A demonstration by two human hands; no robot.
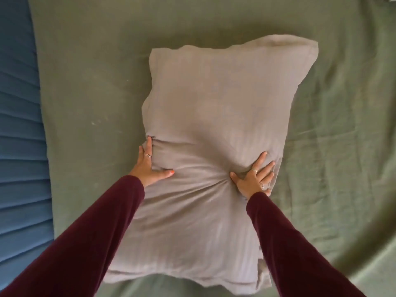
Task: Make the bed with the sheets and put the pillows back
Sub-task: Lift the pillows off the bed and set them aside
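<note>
A grey-taupe pillow lies lengthwise on the green sheet in the middle of the bed. My left hand presses against the pillow's left side, fingers straight along its edge and thumb on top. On the pillow's right part, my right hand lies flat with its fingers spread and pushes down. The cloth is dented and creased between the two hands. Both arms wear dark red sleeves.
A blue padded headboard or mattress edge runs along the left side. The green sheet is wrinkled to the right of the pillow. A bit of grey cloth shows at the top right corner.
</note>
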